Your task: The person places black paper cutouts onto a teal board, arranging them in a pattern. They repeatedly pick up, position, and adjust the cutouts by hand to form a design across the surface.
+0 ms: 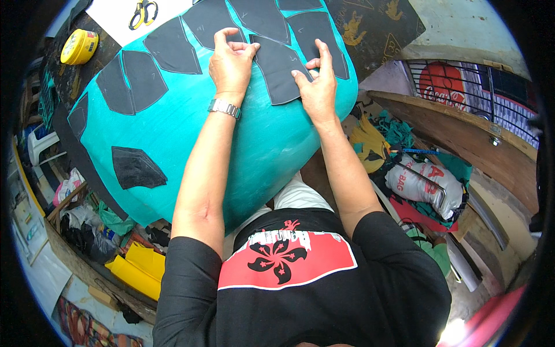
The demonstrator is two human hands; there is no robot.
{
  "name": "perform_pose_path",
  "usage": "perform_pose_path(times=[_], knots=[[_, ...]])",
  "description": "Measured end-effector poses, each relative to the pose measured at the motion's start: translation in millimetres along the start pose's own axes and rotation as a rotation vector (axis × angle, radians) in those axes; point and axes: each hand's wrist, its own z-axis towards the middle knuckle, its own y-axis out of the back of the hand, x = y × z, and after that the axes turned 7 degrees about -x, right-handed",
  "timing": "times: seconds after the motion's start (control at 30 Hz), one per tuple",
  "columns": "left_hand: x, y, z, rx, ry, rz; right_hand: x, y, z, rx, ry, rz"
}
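A teal sheet (254, 150) is spread in front of me, with several flat black cut pieces (145, 75) outlined by light edges lying on it. My left hand (232, 66), wearing a metal watch, has bent fingers, with thumb and a fingertip together at the upper left corner of one black piece (276, 72). At that piece's right edge rests the thumb of my right hand (319, 89); its fingers are apart and the index finger points away from me. A separate black piece (137, 168) lies at the sheet's left.
Yellow-and-black scissors (143, 14) lie on white paper beyond the sheet. A yellow tub (80, 47) stands at far left. A dark printed sheet (376, 26) covers the far right. Fabric scraps and a stuffed plastic bag (425, 185) sit right, beside a wooden board (457, 127).
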Motion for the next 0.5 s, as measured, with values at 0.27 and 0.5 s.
perform_pose_path(times=[0.27,0.5], knots=[[-0.8,1.2,-0.9,0.022,-0.029,0.024,4.2,1.7,2.2,-0.005,-0.038,-0.077],[-2.1,1.8,-1.3,0.045,-0.039,0.081,14.5,5.7,10.5,0.006,-0.141,-0.133]])
